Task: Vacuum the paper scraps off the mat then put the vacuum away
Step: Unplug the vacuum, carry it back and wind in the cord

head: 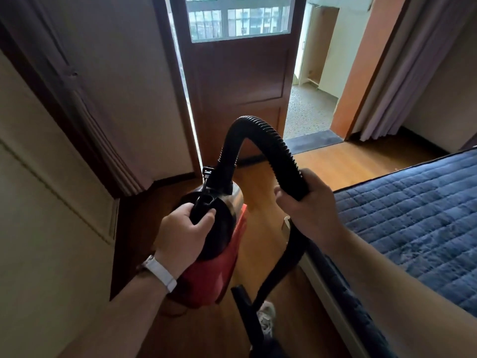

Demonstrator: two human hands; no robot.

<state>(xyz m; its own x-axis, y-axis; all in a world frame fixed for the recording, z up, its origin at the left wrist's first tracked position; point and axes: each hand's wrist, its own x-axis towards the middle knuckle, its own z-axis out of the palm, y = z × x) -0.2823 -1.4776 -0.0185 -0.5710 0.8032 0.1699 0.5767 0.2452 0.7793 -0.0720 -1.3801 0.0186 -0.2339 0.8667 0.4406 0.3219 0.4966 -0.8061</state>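
Left hand [182, 237] curls tight round the top handle of the red vacuum [214, 277], right hand [308, 202] clamps its black hose [260, 125], both beside the blue quilted mat [418, 218]; brown door [240, 94] stands beyond

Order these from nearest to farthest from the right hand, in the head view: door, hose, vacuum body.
1. hose: gripped by the right hand.
2. vacuum body: to its left, held by the left hand.
3. door: far ahead.
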